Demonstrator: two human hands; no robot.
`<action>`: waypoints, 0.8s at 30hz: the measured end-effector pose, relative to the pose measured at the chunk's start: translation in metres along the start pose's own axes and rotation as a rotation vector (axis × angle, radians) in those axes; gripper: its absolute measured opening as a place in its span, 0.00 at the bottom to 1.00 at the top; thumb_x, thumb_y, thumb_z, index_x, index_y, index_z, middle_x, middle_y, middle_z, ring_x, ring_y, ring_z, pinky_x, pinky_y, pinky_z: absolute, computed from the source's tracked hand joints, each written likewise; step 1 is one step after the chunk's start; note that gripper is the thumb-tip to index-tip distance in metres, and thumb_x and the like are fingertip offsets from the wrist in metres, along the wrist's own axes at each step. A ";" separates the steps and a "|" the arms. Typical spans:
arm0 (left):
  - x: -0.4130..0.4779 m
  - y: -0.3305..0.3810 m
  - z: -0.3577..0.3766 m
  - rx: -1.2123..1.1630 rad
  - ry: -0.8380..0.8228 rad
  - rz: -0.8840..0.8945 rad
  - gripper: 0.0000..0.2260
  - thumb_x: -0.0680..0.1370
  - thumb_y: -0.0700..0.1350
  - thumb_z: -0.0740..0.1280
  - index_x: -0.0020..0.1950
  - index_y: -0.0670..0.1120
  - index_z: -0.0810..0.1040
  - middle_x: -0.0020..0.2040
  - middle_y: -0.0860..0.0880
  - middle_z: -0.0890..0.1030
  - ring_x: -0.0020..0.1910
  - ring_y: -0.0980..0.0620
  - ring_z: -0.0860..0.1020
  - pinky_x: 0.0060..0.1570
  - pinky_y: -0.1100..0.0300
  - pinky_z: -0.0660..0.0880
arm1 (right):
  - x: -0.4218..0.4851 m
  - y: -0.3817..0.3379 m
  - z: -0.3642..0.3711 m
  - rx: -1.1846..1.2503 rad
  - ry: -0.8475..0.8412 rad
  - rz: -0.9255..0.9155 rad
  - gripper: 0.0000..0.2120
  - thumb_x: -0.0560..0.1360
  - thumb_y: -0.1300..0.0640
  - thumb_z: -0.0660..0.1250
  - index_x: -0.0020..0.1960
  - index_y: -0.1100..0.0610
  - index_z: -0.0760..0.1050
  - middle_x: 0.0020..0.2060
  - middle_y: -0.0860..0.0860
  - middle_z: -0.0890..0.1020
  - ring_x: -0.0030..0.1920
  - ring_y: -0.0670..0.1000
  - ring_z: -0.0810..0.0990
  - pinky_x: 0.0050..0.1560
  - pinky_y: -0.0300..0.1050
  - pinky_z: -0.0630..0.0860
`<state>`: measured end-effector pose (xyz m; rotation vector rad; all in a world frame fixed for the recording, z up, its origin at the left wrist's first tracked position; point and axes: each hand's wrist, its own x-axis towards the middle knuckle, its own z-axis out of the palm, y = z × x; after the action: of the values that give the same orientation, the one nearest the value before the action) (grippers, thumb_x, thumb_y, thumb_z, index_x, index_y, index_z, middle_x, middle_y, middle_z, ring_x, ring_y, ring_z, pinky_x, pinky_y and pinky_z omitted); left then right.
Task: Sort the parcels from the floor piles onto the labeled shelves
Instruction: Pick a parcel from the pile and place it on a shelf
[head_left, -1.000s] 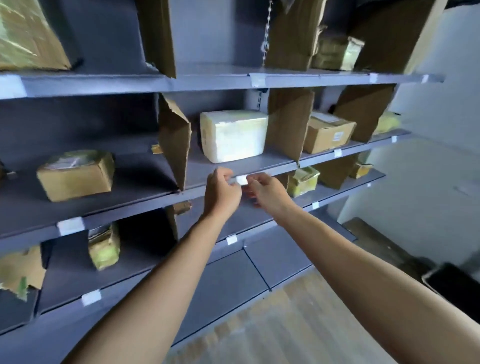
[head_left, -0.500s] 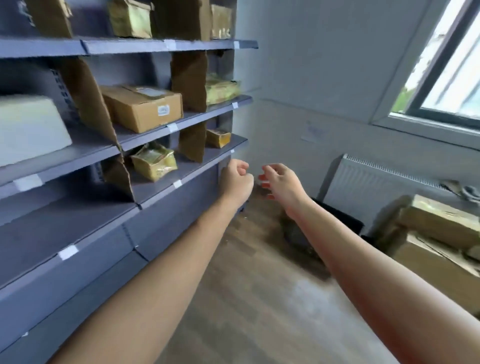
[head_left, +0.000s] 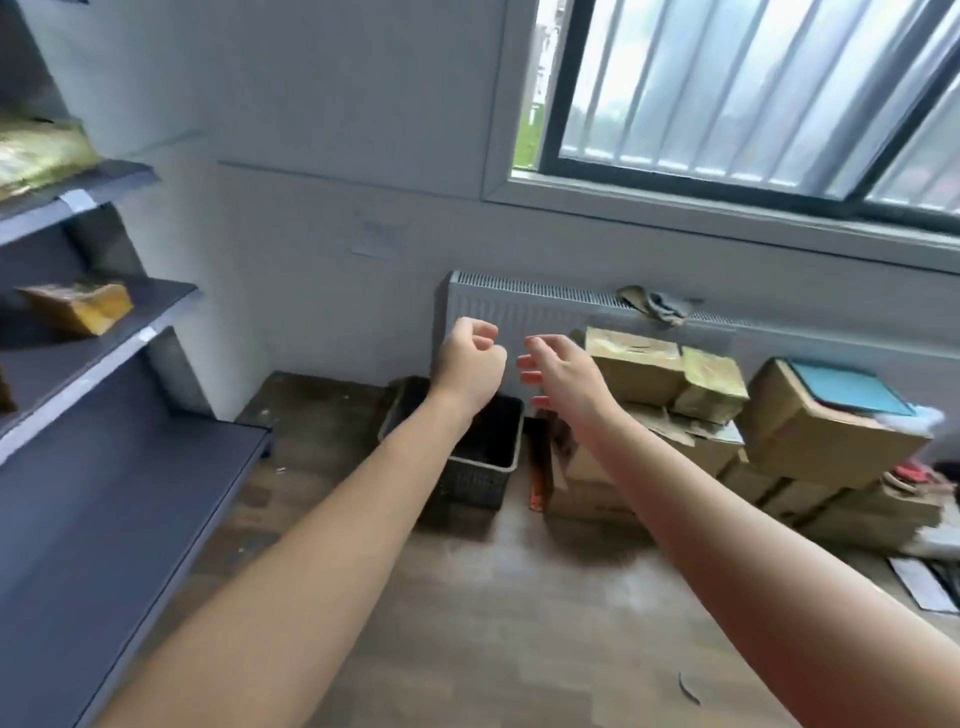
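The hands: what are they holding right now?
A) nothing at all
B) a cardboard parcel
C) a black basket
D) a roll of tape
A: the left hand is curled with nothing in it, and the right hand has loose, spread fingers. Both hang in the air short of the pile of parcels on the floor.

Shelves (head_left: 171, 293): cut off by left edge, I can't see their full run. Top parcel (head_left: 41, 150): blurred, partly out of frame. Shelf label (head_left: 78, 200): too small to read (no txt legible). Bin (head_left: 493, 457): left side hidden behind left forearm (head_left: 363, 519). Floor pile (head_left: 675, 384): lower-left boxes hidden by right forearm (head_left: 675, 493). Crumpled item (head_left: 657, 304) on radiator (head_left: 519, 306): I can't ID it.
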<state>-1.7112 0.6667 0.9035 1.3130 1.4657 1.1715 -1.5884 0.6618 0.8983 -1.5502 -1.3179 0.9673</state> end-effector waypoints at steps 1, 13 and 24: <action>0.017 0.005 0.017 -0.006 -0.035 0.004 0.09 0.78 0.38 0.61 0.56 0.48 0.74 0.51 0.50 0.77 0.52 0.49 0.77 0.54 0.51 0.78 | 0.015 0.005 -0.015 -0.009 0.035 0.005 0.12 0.83 0.49 0.58 0.60 0.54 0.73 0.52 0.50 0.82 0.52 0.51 0.81 0.49 0.50 0.78; 0.158 0.026 0.266 0.023 -0.348 0.004 0.08 0.78 0.38 0.61 0.55 0.47 0.75 0.53 0.47 0.78 0.51 0.50 0.77 0.54 0.51 0.78 | 0.174 0.110 -0.196 -0.063 0.266 0.141 0.11 0.83 0.50 0.57 0.59 0.52 0.74 0.52 0.51 0.81 0.55 0.53 0.80 0.59 0.56 0.77; 0.312 0.010 0.482 0.163 -0.324 -0.090 0.08 0.78 0.39 0.62 0.55 0.47 0.75 0.51 0.48 0.78 0.48 0.52 0.76 0.55 0.48 0.79 | 0.382 0.228 -0.345 -0.070 0.210 0.291 0.15 0.82 0.49 0.57 0.63 0.54 0.73 0.59 0.53 0.79 0.60 0.54 0.77 0.63 0.58 0.74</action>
<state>-1.2783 1.0304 0.8063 1.4537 1.3855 0.7517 -1.1377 0.9806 0.7865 -1.8791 -1.0074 0.9108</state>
